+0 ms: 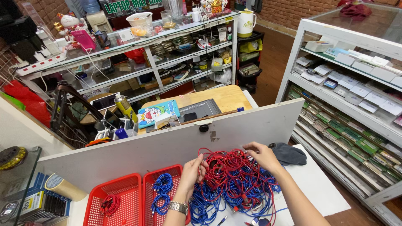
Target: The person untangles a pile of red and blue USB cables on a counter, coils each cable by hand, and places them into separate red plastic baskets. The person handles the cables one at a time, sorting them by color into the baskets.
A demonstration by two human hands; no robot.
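Note:
A big tangle of red and blue cables [234,184] lies on the white table [318,180]. My left hand [193,170], with a metal watch at the wrist, pinches red cable at the pile's left edge. My right hand [263,155] grips red cable at the pile's top right. Left of the pile stand two red baskets: one [147,194] holds bundled blue cables [161,192], the other [112,190] holds a coil of red cable [109,205].
A white partition board [167,146] rises behind the table. A dark cloth [289,154] lies at the right. A tape roll [63,186] sits at the left. Glass display shelves [351,83] stand to the right; cluttered shelves [159,50] stand behind.

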